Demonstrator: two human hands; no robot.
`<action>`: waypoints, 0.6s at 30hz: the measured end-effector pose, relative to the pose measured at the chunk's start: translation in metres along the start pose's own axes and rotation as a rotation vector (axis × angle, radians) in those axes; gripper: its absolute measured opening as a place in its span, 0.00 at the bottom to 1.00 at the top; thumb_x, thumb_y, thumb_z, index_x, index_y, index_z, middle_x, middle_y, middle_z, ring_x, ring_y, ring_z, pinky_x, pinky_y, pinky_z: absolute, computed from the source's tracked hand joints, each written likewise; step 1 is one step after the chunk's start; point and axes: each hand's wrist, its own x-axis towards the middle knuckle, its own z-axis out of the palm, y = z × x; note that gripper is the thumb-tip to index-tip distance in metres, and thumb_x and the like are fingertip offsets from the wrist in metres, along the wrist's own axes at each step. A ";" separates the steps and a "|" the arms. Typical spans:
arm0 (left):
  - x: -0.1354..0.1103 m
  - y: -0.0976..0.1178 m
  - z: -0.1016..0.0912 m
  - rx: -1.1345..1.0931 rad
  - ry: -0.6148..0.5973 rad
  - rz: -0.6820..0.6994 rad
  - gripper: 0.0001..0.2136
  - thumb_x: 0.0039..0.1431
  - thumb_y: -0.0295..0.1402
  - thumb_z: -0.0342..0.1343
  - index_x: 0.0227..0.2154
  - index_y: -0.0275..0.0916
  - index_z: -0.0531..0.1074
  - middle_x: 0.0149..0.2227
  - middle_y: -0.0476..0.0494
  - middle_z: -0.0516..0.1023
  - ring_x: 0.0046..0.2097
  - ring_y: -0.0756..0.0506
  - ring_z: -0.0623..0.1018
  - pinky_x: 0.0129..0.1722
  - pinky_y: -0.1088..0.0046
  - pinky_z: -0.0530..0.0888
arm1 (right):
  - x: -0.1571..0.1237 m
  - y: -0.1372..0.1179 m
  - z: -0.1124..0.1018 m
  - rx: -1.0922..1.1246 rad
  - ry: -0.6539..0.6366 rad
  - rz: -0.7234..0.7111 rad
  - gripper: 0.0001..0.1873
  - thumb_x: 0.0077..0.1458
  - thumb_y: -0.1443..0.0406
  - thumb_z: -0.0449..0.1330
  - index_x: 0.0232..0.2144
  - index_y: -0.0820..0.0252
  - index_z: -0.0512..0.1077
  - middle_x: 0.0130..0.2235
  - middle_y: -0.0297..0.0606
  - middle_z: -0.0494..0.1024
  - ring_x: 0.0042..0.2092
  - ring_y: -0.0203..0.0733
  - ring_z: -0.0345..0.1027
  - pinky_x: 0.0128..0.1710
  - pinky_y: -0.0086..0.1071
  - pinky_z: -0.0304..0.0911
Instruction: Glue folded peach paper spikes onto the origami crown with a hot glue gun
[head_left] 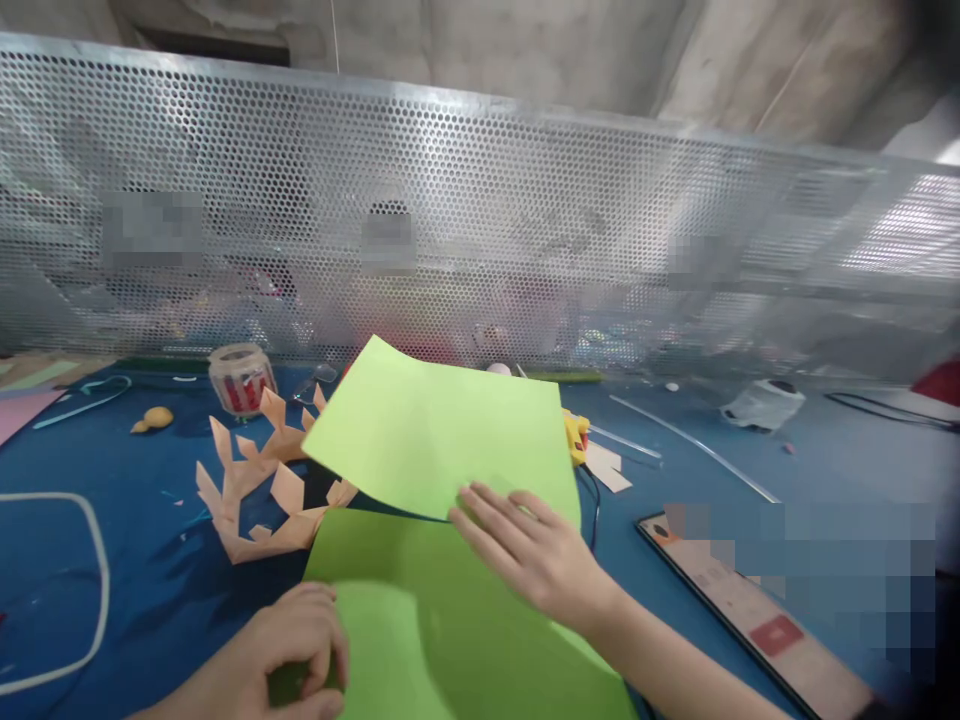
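Note:
A light green sheet of paper (450, 425) is raised at a tilt above a second green paper surface (510, 665); whether the two are joined is unclear. My right hand (536, 565) lies over the raised sheet's near edge with long, straight fingers on top, its thumb hidden underneath, and appears to grip it. Down at the left edge of the lower green paper rests my left hand (292, 645), loosely curled, a gap between thumb and fingers and nothing visible in it. Beside the raised sheet, on the left, stands a peach-coloured folded-paper crown (262, 540).
On the blue table (150, 575) lie a phone (757, 610), a clear straw-like strip (697, 450), a white plastic bundle (763, 403) and a yellow tool (576, 437) partly behind the paper. A clear jar (242, 380) stands far left. A perforated metal panel (450, 230) closes the back.

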 end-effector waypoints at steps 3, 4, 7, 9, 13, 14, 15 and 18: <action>0.000 0.001 0.001 -0.007 0.003 0.003 0.14 0.60 0.34 0.54 0.22 0.40 0.57 0.29 0.53 0.75 0.34 0.49 0.75 0.58 0.64 0.63 | -0.026 -0.004 0.027 0.069 -0.170 0.056 0.18 0.62 0.77 0.50 0.45 0.60 0.76 0.44 0.41 0.83 0.46 0.40 0.77 0.41 0.32 0.72; 0.000 0.001 0.001 -0.011 -0.001 0.003 0.14 0.60 0.35 0.55 0.22 0.40 0.57 0.29 0.53 0.75 0.34 0.49 0.74 0.57 0.64 0.64 | -0.031 -0.001 0.036 0.091 -0.235 0.099 0.19 0.62 0.77 0.50 0.45 0.59 0.76 0.45 0.41 0.83 0.46 0.40 0.77 0.42 0.32 0.72; -0.002 0.001 0.000 -0.019 -0.027 0.014 0.12 0.61 0.40 0.57 0.26 0.41 0.64 0.35 0.49 0.76 0.39 0.47 0.75 0.51 0.64 0.69 | -0.039 0.010 0.062 0.139 -0.368 0.233 0.12 0.63 0.71 0.54 0.47 0.61 0.74 0.48 0.44 0.80 0.46 0.42 0.76 0.43 0.36 0.72; -0.003 -0.002 0.001 -0.017 -0.053 0.030 0.12 0.61 0.43 0.59 0.35 0.39 0.71 0.43 0.44 0.76 0.46 0.43 0.75 0.51 0.58 0.70 | -0.036 0.015 0.075 0.162 -0.421 0.296 0.13 0.64 0.63 0.58 0.49 0.59 0.71 0.50 0.42 0.76 0.47 0.43 0.73 0.45 0.41 0.71; -0.002 -0.017 0.009 -0.012 -0.087 0.012 0.12 0.67 0.38 0.55 0.48 0.39 0.71 0.52 0.40 0.74 0.51 0.41 0.75 0.51 0.55 0.73 | -0.024 0.021 0.089 0.153 -0.452 0.404 0.17 0.63 0.58 0.58 0.52 0.56 0.69 0.55 0.43 0.71 0.51 0.46 0.70 0.49 0.46 0.68; -0.001 -0.021 0.011 -0.012 -0.093 0.005 0.11 0.67 0.37 0.54 0.49 0.39 0.71 0.52 0.40 0.74 0.50 0.42 0.76 0.51 0.56 0.74 | -0.021 0.023 0.090 0.142 -0.453 0.430 0.16 0.63 0.58 0.58 0.52 0.55 0.69 0.56 0.42 0.71 0.51 0.46 0.69 0.50 0.46 0.68; 0.000 -0.024 0.013 -0.010 -0.098 0.002 0.11 0.67 0.37 0.54 0.49 0.39 0.71 0.53 0.40 0.74 0.51 0.42 0.76 0.52 0.55 0.74 | -0.019 0.026 0.090 0.131 -0.453 0.453 0.16 0.63 0.58 0.57 0.52 0.54 0.70 0.56 0.42 0.71 0.51 0.46 0.69 0.50 0.45 0.68; 0.000 -0.026 0.015 0.010 -0.110 0.016 0.11 0.68 0.39 0.53 0.45 0.40 0.74 0.54 0.40 0.75 0.56 0.41 0.74 0.58 0.53 0.69 | -0.015 0.036 0.090 0.106 -0.460 0.507 0.15 0.64 0.59 0.57 0.51 0.54 0.70 0.56 0.42 0.71 0.51 0.45 0.69 0.49 0.45 0.68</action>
